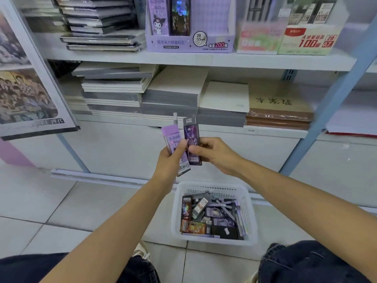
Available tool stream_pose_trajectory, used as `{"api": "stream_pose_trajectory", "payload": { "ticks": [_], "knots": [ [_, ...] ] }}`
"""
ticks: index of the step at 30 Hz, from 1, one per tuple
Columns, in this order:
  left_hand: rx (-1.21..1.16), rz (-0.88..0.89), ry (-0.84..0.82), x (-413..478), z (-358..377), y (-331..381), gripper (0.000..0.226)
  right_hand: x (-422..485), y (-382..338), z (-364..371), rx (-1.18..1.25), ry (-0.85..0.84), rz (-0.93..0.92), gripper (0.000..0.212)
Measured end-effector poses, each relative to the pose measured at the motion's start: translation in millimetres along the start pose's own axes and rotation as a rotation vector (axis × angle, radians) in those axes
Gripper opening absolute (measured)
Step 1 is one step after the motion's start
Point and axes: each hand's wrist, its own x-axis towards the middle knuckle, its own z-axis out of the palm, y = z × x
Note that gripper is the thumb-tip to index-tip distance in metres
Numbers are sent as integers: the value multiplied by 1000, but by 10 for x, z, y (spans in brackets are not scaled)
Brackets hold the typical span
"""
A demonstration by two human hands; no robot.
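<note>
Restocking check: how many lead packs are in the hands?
2: a lilac pack in the left hand, a dark pack in the right hand. Others may hide behind them.

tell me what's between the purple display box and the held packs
Head view: stacked paper pads on the lower shelf sit between display box and packs.

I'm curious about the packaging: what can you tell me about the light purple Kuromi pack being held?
The light purple pack is a slim, flat, card-like box printed KUROMI, barcode near its lower end. The left hand grips it upright, slightly tilted, beside a dark purple pack that the right hand pinches.
</note>
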Motion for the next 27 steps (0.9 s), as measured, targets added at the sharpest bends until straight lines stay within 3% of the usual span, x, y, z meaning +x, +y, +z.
{"api": "stream_pose_trajectory", "payload": {
  "ticks": [5,9,14,16,21,24,27],
  "knots": [
    [24,-2,-1,-6,5,225,13,9,-291,-55,95,121,-114,30],
    [99,94,-50,29,98,419,8,0,-533,-75,38,188,-190,33],
    [237,207,-87,140,199,822,23,2,-1017,-261,-75,172,-238,85],
    [259,268,-119,192,251,1007,22,13,-1262,-304,-157,181,-284,93],
    [315,406,-176,326,386,1492,8,51,-1898,-454,-215,298,-411,46],
    [289,458,-142,422,407,1750,7,137,-2211,-569,-194,345,-441,38],
    [256,469,-76,553,342,1984,20,304,-2529,-648,-210,419,-513,39]
  ]
}}
